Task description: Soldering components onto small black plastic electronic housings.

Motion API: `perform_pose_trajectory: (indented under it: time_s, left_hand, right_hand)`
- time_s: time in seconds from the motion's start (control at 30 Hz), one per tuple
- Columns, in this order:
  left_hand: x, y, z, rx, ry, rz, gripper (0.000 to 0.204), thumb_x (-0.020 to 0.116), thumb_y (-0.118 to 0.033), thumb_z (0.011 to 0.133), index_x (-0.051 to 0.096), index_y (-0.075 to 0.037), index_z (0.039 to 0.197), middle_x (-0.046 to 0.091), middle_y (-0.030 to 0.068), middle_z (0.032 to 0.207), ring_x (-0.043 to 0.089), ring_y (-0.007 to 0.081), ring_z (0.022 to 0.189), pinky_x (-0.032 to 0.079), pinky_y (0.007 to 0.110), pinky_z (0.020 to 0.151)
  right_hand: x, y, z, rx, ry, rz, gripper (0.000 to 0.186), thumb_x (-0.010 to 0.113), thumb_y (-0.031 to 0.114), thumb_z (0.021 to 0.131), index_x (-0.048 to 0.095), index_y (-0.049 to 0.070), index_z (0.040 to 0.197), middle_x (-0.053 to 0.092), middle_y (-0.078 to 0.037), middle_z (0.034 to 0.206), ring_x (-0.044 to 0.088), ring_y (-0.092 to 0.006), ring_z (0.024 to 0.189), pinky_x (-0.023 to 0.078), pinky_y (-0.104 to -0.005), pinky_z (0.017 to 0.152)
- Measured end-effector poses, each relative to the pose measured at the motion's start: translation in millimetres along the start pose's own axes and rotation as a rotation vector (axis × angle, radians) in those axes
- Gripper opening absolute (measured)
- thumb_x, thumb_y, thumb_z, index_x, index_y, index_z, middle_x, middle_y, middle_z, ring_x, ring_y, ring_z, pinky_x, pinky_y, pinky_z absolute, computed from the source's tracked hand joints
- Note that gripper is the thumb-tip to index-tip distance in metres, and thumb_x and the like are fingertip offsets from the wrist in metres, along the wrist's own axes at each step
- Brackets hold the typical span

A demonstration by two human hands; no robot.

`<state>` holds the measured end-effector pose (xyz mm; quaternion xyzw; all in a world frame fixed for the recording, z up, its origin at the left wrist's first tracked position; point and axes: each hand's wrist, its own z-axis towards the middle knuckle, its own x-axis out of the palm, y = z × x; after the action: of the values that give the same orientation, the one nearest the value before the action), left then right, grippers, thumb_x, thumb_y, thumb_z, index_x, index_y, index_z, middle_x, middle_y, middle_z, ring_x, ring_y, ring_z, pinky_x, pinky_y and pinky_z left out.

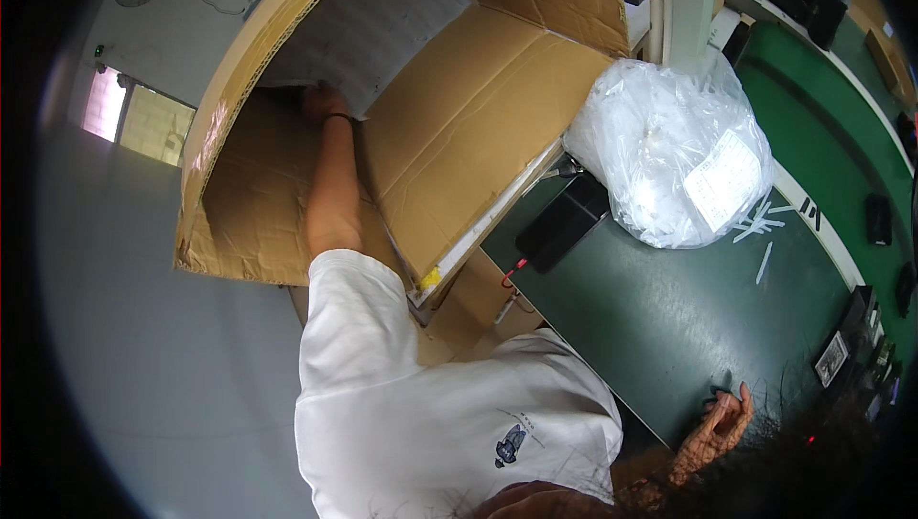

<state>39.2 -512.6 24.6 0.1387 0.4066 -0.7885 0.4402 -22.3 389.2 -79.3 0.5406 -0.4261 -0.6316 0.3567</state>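
Note:
My left arm reaches far into a large open cardboard box point(497, 98). Deep inside it, my left hand point(325, 103) is closed at the lower edge of a greyish-white sheet point(382, 22) and appears to grip it. The fingertips there are hard to see. Over the dark green tabletop point(650, 318) at the lower right is my right hand point(719, 423), fingers loosely curved and apart, with nothing visible held. A small dark patch shows beside its fingers; I cannot tell whether it is an object or a shadow.
A clear plastic bag point(669, 151) of white pieces sits on the table, with several thin pale strips point(760, 222) beside it. Near the box lies a black flat device point(562, 222) with a red cable. Dark items point(846, 347) line the right side; a green conveyor belt point(813, 98) runs behind.

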Motion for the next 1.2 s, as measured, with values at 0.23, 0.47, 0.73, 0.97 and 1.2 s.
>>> perform_pose_trajectory:
  time_s: [0.23,0.47,0.73,0.97,1.2]
  left_hand:
    - [11,-8,-2,0.061,-0.108,-0.220,0.035,0.068,-0.026,0.096,0.072,0.006,0.110,0.073,0.0339,0.114,0.073,0.0443,0.103,0.057,0.050,0.093]
    - [44,-83,-104,0.203,-0.075,-0.478,0.038,0.069,-0.019,0.096,0.063,0.012,0.118,0.064,0.0314,0.120,0.061,0.0456,0.119,0.045,0.051,0.109]
    - [-1,-206,-251,0.268,0.223,-0.635,0.029,0.071,-0.019,0.097,0.062,0.003,0.114,0.060,0.0265,0.125,0.057,0.0408,0.122,0.044,0.048,0.106]
    - [-86,-263,-318,0.408,0.298,-0.960,0.025,0.071,-0.019,0.100,0.061,0.003,0.107,0.060,0.0215,0.117,0.056,0.0365,0.114,0.044,0.045,0.103]
    - [-240,-226,-371,0.598,0.401,-1.080,0.021,0.068,-0.006,0.103,0.060,0.005,0.120,0.058,0.0121,0.122,0.054,0.0208,0.121,0.045,0.039,0.107]
  right_hand:
    - [-1,-1,1,0.025,0.012,0.101,0.032,0.057,0.011,0.110,0.059,-0.003,0.139,0.067,-0.006,0.093,0.055,-0.0085,0.075,0.042,-0.0237,0.066]
    - [-3,-8,-1,-0.013,0.010,0.095,0.030,0.057,0.008,0.110,0.061,-0.003,0.137,0.067,-0.006,0.092,0.055,-0.0083,0.075,0.043,-0.0233,0.066]
    - [-2,-5,2,0.008,0.010,0.138,0.028,0.059,0.007,0.109,0.062,-0.005,0.134,0.069,-0.007,0.093,0.057,-0.0090,0.076,0.046,-0.0236,0.069]
    - [-4,-1,6,0.006,0.027,0.154,0.029,0.062,0.007,0.107,0.062,-0.004,0.133,0.070,-0.008,0.095,0.061,-0.0097,0.078,0.048,-0.0221,0.069]
    - [4,-5,0,-0.038,-0.110,0.331,0.031,0.062,0.004,0.106,0.061,-0.002,0.136,0.071,-0.010,0.106,0.065,-0.0123,0.090,0.052,-0.0238,0.079]
